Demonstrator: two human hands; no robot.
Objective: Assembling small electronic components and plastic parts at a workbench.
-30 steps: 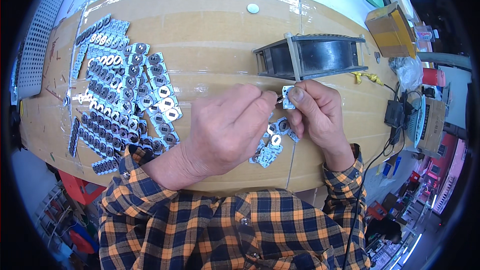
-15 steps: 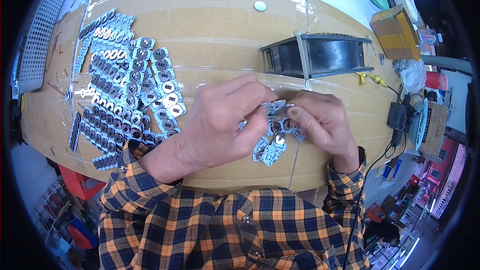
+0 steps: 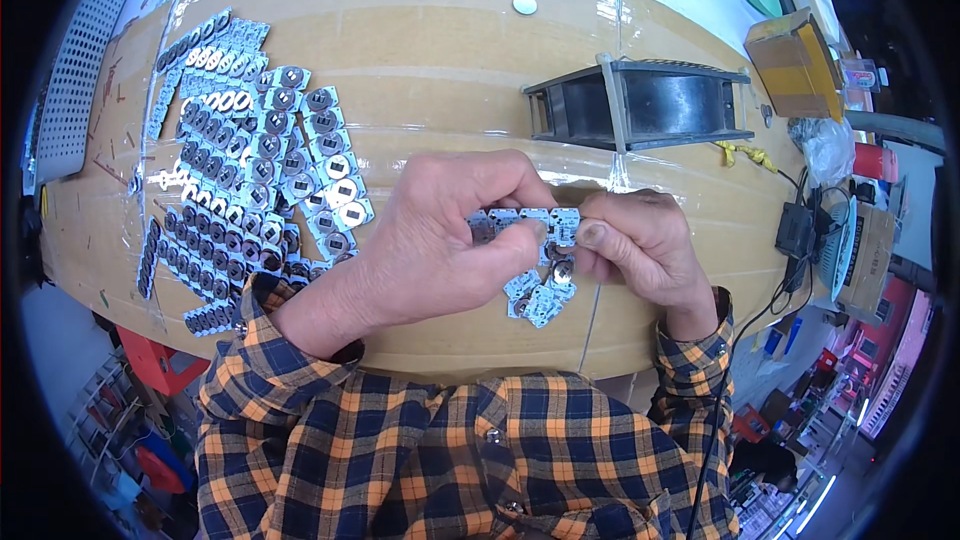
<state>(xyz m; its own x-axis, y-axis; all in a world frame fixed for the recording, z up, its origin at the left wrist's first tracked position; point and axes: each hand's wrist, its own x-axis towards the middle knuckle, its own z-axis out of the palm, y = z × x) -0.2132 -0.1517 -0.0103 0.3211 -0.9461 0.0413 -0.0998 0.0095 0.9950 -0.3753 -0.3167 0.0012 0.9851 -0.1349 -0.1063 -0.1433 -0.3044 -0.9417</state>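
Observation:
A strip of small light-blue circuit boards (image 3: 535, 215) is held up between my two hands above the table. My left hand (image 3: 450, 230) is closed on it, thumb pressed over the boards and fingers behind. At the strip's right end, my right hand (image 3: 635, 245) pinches the last board between thumb and fingers. Below the hands lies a small pile of circuit boards (image 3: 540, 300), some with round silver coin cells, partly hidden by my fingers. To the left, many rows of boards with round cells (image 3: 225, 165) are spread out, overlapping one another.
A black square fan (image 3: 640, 105) stands beyond my right hand. A pale round disc (image 3: 524, 4) lies near the far edge. At the right are an open cardboard box (image 3: 793, 65), a clear plastic bag (image 3: 828, 150) and a black adapter with cables (image 3: 795, 232). A perforated tray (image 3: 85, 65) stands far left.
The strip has been turned, so that a row of boards now faces up between my hands. My right hand has shifted slightly. The view has moved a little.

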